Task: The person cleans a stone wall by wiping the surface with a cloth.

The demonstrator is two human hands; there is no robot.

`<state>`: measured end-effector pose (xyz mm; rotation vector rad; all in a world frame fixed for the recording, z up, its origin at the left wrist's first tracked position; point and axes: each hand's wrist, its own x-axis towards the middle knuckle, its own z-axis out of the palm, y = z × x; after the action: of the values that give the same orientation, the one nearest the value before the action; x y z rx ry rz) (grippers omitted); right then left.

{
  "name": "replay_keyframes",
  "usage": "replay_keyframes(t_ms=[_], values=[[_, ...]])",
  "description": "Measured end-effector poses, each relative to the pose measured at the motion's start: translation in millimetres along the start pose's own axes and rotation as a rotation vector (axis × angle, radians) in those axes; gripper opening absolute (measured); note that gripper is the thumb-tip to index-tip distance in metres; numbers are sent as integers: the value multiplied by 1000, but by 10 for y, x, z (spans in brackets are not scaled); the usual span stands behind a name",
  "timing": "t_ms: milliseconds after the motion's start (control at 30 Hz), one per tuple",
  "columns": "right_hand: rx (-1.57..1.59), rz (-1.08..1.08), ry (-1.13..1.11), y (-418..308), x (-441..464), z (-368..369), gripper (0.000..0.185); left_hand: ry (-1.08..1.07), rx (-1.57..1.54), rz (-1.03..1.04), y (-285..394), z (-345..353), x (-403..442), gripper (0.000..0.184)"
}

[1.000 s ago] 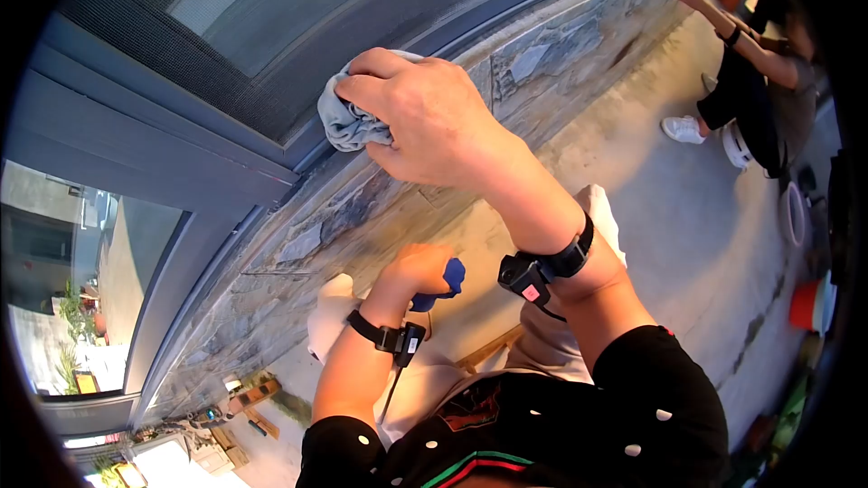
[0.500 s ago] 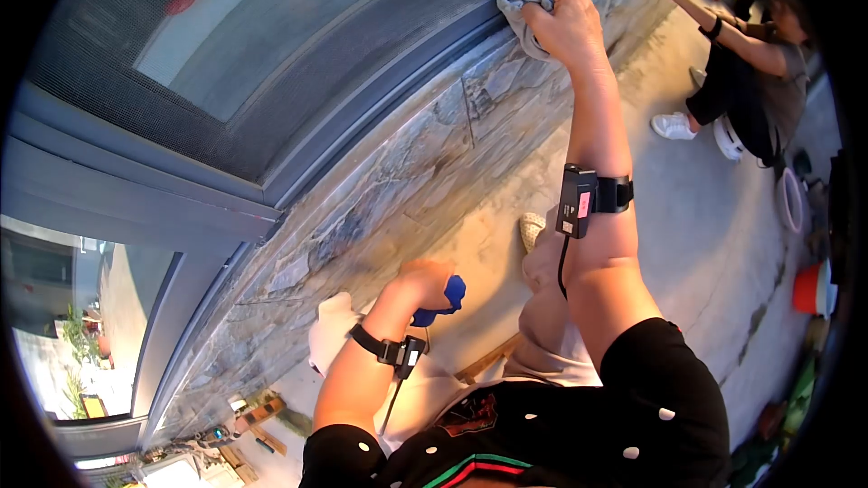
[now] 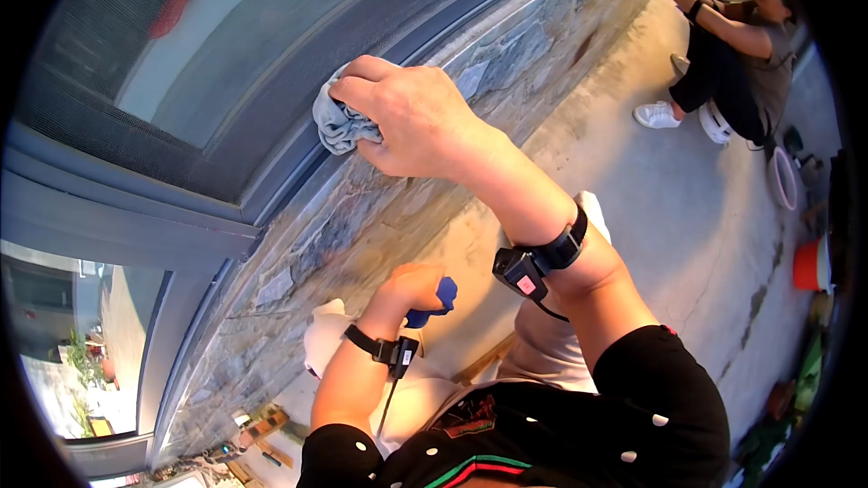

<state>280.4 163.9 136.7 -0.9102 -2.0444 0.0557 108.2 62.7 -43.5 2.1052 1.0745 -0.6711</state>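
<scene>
My right hand (image 3: pixel 411 117) is closed round a crumpled grey-blue cloth (image 3: pixel 340 122), which presses on the lower rail of the grey window frame (image 3: pixel 294 149). A dark mesh screen (image 3: pixel 194 158) lies just beyond it. Lower down, near my knee, my left hand (image 3: pixel 412 288) is closed round a dark blue cloth (image 3: pixel 437 305), with part of the cloth sticking out past the fingers. Each of my forearms wears a black strap with a small device.
Below the frame runs a stone-faced wall (image 3: pixel 362 208). At the upper right another person (image 3: pixel 741 63) sits low and reaches toward the wall. A pale basket (image 3: pixel 783 178) and a red bucket (image 3: pixel 809 264) stand at the right. Wooden pieces (image 3: pixel 262 425) lie lower left.
Half a second ago my right hand was farther up and right along the frame; it has come back down-left with the grey-blue cloth. My left hand stays nearly in place, still holding the blue cloth.
</scene>
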Motion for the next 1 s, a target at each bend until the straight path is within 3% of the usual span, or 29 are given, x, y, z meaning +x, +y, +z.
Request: replay_keyframes(t_ms=[133, 367, 433, 533, 667, 833, 933, 1000], values=[[-25, 67, 11, 217, 11, -123, 39, 12, -10, -3, 47, -27, 51, 48], [-172, 369, 344, 1343, -122, -490, 44, 58, -21, 18, -32, 10, 16, 47], [-207, 419, 471, 1510, -154, -463, 45, 45, -14, 2, -42, 3, -3, 46], [-190, 409, 491, 1538, -148, -395, 47, -2, -20, -26, -4, -54, -46, 47], [-175, 424, 391, 1201, -166, -335, 46, -28, 31, -45, -28, 22, -25, 51], [-126, 81, 213, 574, -258, -146, 54, 0, 49, -16, 27, -6, -31, 54], [-243, 69, 132, 470, -276, -156, 58, -43, 38, -61, 62, -46, 15, 54], [-211, 189, 108, 528, -263, -211, 58, -15, 14, -51, 64, -41, 42, 52]])
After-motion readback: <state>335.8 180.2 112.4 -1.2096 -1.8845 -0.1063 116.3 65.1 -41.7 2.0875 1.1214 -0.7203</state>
